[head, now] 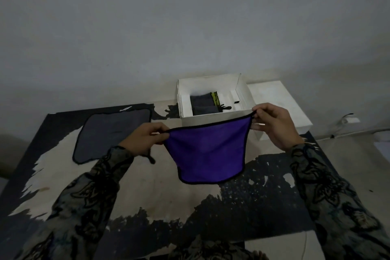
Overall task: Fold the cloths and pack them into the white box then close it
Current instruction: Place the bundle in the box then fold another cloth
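Observation:
A purple cloth [207,150] with black trim hangs in the air above the table, stretched between both hands. My left hand [143,139] pinches its top left corner and my right hand [274,124] pinches its top right corner. Behind the cloth stands the open white box [202,120], with folded grey cloths [202,103] and a bit of yellow-green cloth inside. A grey cloth [111,133] with black trim lies flat on the table to the left of the box.
The white box lid [280,101] lies to the right of the box. The worn black-and-pale table [158,186] stands against a grey wall. A cable and plug [348,120] lie on the floor at the right.

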